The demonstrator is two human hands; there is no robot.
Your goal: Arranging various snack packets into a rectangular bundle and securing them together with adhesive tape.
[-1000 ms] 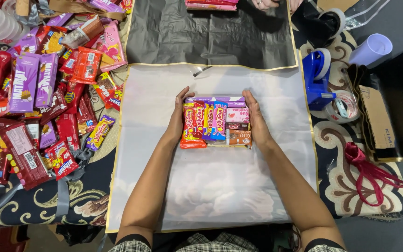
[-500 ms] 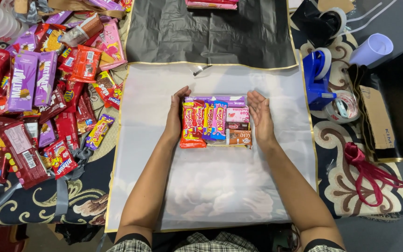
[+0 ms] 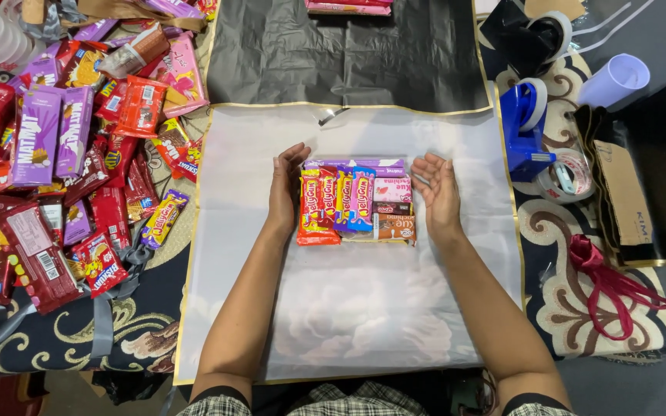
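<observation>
Head view: snack bundle point(image 3: 356, 202) lay mid white translucent sheet point(image 3: 348, 323), flat glossy wrappers packed into a rectangle; lower layers hidden. Left hand point(image 3: 284, 185) stood edge-on against bundle's left side, grip apart, fingers straight. Right hand point(image 3: 437, 189) just right of bundle, palm facing it, grip apart, not touching. Far left of bundle: loose snack pile point(image 3: 63, 154), partly cut off. Far right: blue tape dispenser point(image 3: 526, 123).
</observation>
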